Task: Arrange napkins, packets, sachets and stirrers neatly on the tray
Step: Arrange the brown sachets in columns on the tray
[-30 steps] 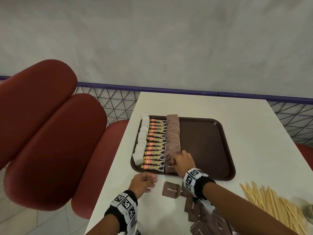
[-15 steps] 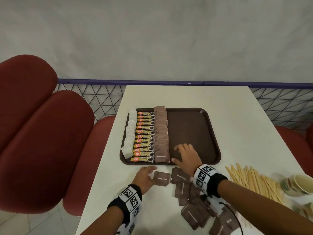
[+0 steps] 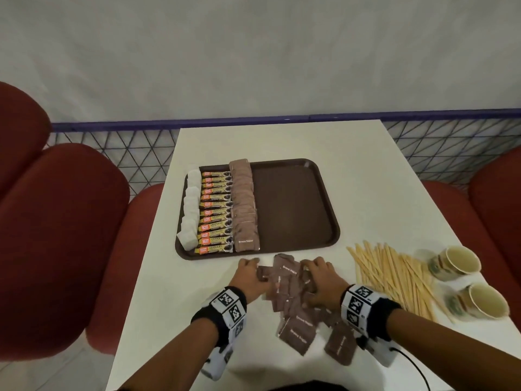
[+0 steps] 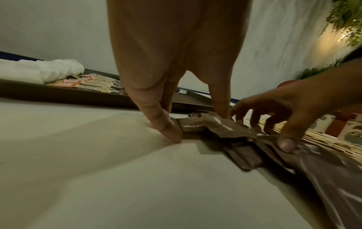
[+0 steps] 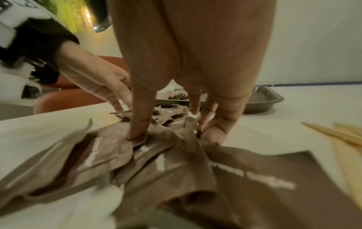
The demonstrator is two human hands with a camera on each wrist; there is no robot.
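Observation:
A brown tray [image 3: 296,210] holds three neat columns on its left half: white napkins [image 3: 189,218], coffee granule sticks [image 3: 215,213] and brown sugar sachets [image 3: 244,204]. Its right half is bare. Loose brown sugar sachets [image 3: 287,286] lie heaped on the table just in front of the tray. My left hand [image 3: 255,266] pinches a sachet at the heap's left edge between thumb and forefinger [image 4: 195,124]. On the heap's right side, my right hand [image 3: 310,273] arches over the sachets, with thumb and fingertips squeezing into them [image 5: 174,133].
Wooden stirrers [image 3: 394,275] lie fanned out on the table to the right of the heap. Two paper cups [image 3: 454,262] [image 3: 482,303] stand beyond them near the right edge. Red padded seats [image 3: 64,235] flank the white table.
My right hand has come back off the tray onto the loose sachet heap. My left hand has moved right with its sachet up against the heap.

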